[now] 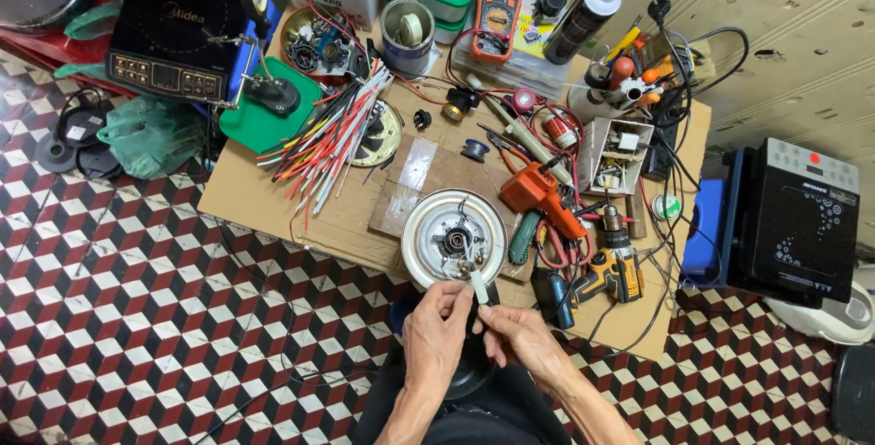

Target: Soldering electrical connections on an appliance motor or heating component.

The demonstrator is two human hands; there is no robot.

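Observation:
Both my hands meet at the near edge of a low cardboard-covered table [273, 208]. My left hand [436, 331] and my right hand [519, 334] pinch a short white sleeved wire end [478, 283] between their fingertips. The wire runs up to the centre of a round white appliance base [454, 237] with a metal hub, lying flat just beyond my fingers. A dark round part [469, 372] sits below my hands, mostly hidden by them.
A bundle of coloured wires [328, 135], an orange glue gun [540, 197], a yellow cordless drill [612, 267], an orange multimeter [498, 9], a spray can [583, 18], screwdrivers and a tape tin [406, 35] crowd the table. Black induction cookers stand at left [173, 35] and right [802, 222]. The floor is checkered tile.

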